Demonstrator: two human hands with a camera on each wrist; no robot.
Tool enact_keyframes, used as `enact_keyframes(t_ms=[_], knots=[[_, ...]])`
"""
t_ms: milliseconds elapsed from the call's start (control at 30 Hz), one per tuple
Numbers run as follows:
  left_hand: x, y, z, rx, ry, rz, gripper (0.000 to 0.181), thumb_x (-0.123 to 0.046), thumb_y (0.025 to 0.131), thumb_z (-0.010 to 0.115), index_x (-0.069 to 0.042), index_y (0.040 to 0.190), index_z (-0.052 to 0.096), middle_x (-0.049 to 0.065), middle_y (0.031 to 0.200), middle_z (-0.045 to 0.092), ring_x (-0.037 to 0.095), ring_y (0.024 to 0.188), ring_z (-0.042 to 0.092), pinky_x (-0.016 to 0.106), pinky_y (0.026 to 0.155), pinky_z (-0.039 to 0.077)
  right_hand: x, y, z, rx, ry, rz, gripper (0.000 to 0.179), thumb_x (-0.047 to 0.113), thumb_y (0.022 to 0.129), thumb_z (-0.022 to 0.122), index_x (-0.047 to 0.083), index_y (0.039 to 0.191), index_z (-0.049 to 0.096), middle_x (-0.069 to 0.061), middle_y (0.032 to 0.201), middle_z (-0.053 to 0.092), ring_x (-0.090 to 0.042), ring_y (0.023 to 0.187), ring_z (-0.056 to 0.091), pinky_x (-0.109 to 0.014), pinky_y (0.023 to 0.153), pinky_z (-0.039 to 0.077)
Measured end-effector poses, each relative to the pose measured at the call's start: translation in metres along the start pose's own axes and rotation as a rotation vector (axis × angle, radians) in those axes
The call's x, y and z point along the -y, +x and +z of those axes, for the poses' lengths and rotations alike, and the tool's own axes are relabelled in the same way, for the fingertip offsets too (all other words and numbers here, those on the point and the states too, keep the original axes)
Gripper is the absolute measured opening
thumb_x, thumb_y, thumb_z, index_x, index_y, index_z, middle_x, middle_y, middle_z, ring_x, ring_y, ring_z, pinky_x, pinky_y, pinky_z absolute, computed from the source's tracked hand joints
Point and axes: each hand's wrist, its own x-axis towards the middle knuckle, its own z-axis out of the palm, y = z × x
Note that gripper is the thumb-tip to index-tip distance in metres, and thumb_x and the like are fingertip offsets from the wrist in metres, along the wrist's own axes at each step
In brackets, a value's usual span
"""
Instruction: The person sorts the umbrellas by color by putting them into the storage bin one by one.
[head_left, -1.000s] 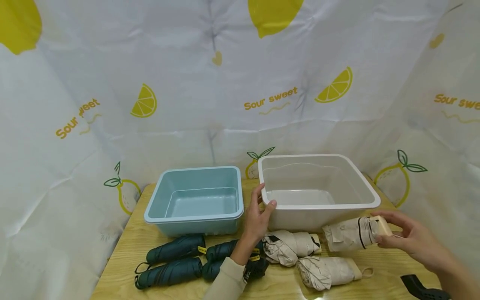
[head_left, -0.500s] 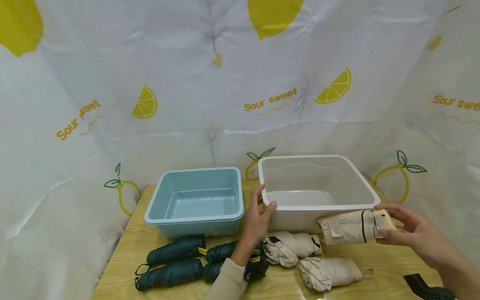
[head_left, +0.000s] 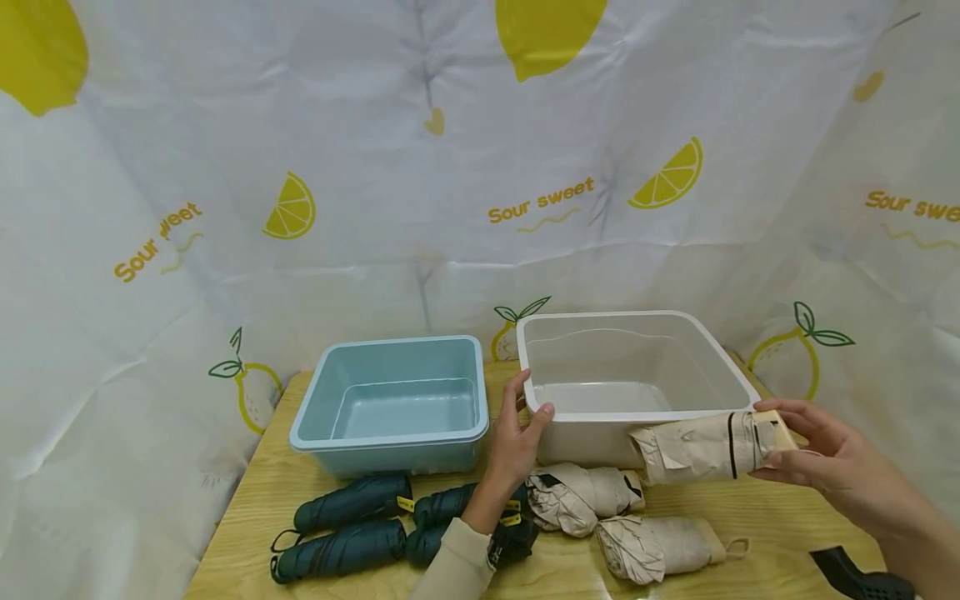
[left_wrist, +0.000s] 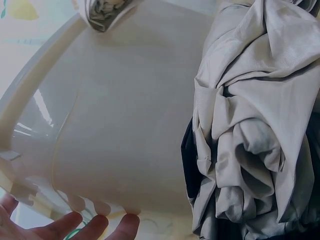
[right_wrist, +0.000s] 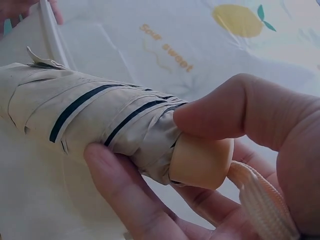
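Note:
My right hand grips a folded beige umbrella by its cream handle end, thumb on one side and fingers round the other. In the right wrist view the umbrella shows dark stripes, with a woven strap hanging from the handle. It is raised in front of the white bin, overlapping its front wall. My left hand holds that bin at its front left corner, thumb at the rim, fingers along the side. Two more beige umbrellas, one behind and one nearer, lie before the bin.
A light blue bin stands left of the white one. Several dark green folded umbrellas lie in front of it, some partly behind my left forearm. A lemon-print sheet hangs behind the wooden table.
My right hand has lifted the beige umbrella a little higher, up toward the white bin's front rim. The left hand keeps its place on the bin's corner.

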Motion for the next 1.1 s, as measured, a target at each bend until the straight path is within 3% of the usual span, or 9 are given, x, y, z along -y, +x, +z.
enact_keyframes(t_ms=[267,600,1100], knots=[[0.000,0.000,0.000,-0.002,-0.004,-0.004,0.060,-0.037,0.100,0.061,-0.038,0.154,0.035,0.006,0.152,0.048,0.033,0.139,0.048,0.054,0.102,0.053,0.007,0.005,-0.001,0.029,0.034,0.013,0.064,-0.026,0.097,0.029,0.006,0.152,0.038,0.011,0.152,0.048,-0.013,0.118,0.066,-0.040,0.086,0.061],[0.000,0.000,0.000,0.003,-0.008,0.000,0.059,-0.036,0.101,0.060,-0.038,0.155,0.035,0.007,0.150,0.050,0.033,0.138,0.048,0.050,0.100,0.054,0.018,0.012,-0.003,0.069,0.084,0.015,0.067,-0.026,0.097,0.027,0.010,0.153,0.037,0.005,0.148,0.054,-0.018,0.115,0.067,-0.042,0.088,0.060],[-0.001,0.000,-0.001,0.006,0.007,0.009,0.059,-0.037,0.102,0.060,-0.038,0.155,0.035,0.007,0.150,0.050,0.032,0.138,0.050,0.053,0.100,0.054,0.039,0.038,-0.005,0.015,0.023,0.004,0.062,-0.024,0.098,0.029,0.009,0.149,0.040,0.001,0.140,0.056,-0.017,0.111,0.067,-0.039,0.088,0.061]])
